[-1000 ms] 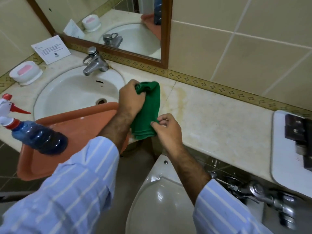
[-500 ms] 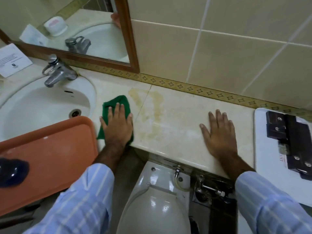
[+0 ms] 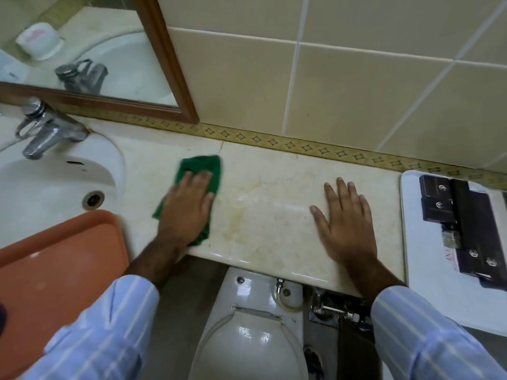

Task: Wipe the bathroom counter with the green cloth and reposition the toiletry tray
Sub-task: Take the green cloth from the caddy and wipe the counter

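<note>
Green cloth (image 3: pixel 203 171) is pressed flat on the bench (image 3: pixel 274 215) under the left hand (image 3: pixel 189 207), fingers (image 3: pixel 201 181) together. The right hand (image 3: pixel 345 218) is laid flat, fingers spread. The yellow stains (image 3: pixel 238 218) just beside the cloth should be rubbed hard, slowly.

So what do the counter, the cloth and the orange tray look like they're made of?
Counter: polished stone, likely marble, going by its cream veining, glossy front edge and a seam; yellowish stains on it. Cloth: soft green fabric, perhaps microfibre; it crumples under the left hand. Orange tray: looks like moulded plastic, matte, with a rounded raised rim.
</note>
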A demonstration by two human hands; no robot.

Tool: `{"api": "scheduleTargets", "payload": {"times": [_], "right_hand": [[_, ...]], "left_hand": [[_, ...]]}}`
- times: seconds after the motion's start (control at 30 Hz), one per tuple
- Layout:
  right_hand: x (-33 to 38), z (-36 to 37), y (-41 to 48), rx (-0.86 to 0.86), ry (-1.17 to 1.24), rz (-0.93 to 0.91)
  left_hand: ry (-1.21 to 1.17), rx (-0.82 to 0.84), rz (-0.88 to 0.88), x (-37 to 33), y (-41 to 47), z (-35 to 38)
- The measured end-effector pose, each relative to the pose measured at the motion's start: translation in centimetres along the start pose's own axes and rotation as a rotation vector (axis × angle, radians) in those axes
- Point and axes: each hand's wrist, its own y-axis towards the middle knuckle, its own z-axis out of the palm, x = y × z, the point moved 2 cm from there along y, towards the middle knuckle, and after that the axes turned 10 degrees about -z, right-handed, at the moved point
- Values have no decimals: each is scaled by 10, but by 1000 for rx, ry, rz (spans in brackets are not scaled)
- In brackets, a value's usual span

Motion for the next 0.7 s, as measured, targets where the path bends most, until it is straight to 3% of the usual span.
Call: {"api": "scheduleTargets", "payload": {"times": [0.07,0.13,0.27,0.37,0.43,0.5,0.6,0.63,0.7], "right_hand": [[-2,1,3,-1,-8,6],[-2,3,4,5,-10,4],[-4,5,0,8,-23,12],[-4,3,1,4,-12,6],[-2,3,1,-4,-15,3],[-1,4,2,-12,-23,6],[-3,3,2,4,-23,16],[-3,3,2,10,-23,15],[-2,2,0,19,-20,17]], "left_hand": [[-1,-23,-158,9,32,-6],[3,-4,-143,-13,60,-7],[37,83,226,-80,27,13],[68,183,495,-73,-47,21],[62,156,417,-38,-60,16],[55,81,196,-11,-34,6],[30,37,-28,-36,11,4],[58,26,-6,-58,10,9],[101,22,209,-101,-22,27]]}}
